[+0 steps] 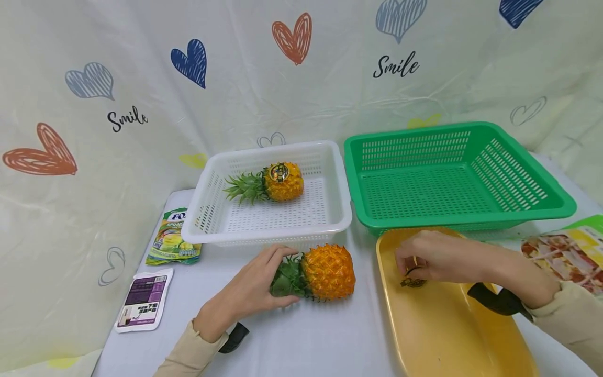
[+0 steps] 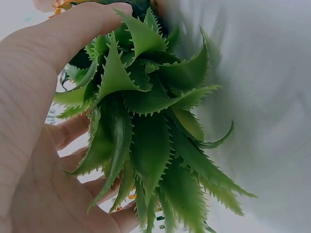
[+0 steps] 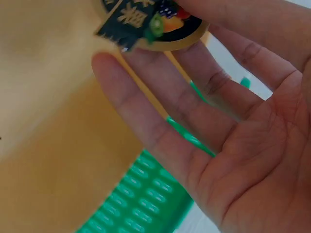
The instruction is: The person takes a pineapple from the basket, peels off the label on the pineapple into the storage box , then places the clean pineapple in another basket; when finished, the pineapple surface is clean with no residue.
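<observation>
Orange pineapple [image 1: 328, 272] was gripped by its crown [image 2: 150, 116] in the left hand [image 1: 256, 283], label [image 3: 153, 24] pinched in the right hand [image 1: 435, 256]; edge-only label handling was judged best.

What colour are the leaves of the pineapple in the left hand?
The leaves are green, showing best in the left wrist view.

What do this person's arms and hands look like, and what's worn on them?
The left hand and right hand are ungloved. The left sleeve and right sleeve are plain beige. A curved black piece shows near each wrist; what it is, I cannot tell.
</observation>
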Motion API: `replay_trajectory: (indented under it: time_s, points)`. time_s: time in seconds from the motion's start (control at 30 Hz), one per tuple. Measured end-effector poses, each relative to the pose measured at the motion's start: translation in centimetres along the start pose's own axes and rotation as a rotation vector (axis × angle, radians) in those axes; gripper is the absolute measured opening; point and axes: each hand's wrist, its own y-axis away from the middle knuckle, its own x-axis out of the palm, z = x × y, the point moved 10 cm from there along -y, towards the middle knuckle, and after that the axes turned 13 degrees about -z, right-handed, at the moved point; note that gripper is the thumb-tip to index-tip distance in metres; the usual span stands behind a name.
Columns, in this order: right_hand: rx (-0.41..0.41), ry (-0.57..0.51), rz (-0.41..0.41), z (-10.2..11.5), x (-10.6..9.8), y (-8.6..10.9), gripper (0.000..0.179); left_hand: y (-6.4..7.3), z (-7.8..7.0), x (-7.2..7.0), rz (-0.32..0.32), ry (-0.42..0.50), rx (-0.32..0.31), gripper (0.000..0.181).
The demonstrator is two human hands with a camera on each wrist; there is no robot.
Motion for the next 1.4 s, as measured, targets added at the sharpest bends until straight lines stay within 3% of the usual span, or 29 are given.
replay_trajectory:
  time_s: [0.33, 0.8, 1.17, 1.4]
  points:
    - [0.073, 0.000, 0.049, -0.8, 1.6, -0.2, 0.029, 0.0, 0.1, 0.1, 0.007, 0.002, -0.006, 0.085]
    - [0.032, 0.038, 0.047, -1.1, 3.3, -0.7, 0.037, 0.1, 0.2, 0.1, 0.004, 0.003, -0.008, 0.086]
    - [0.108, 0.247, 0.025, -2.2, 3.8, -0.4, 0.036, 0.1, 0.1, 0.2, 0.011, 0.006, -0.010, 0.085]
    - [0.111, 0.299, -0.009, -2.5, 3.4, -0.5, 0.036, 0.0, 0.3, 0.2, 0.005, 0.011, -0.006, 0.086]
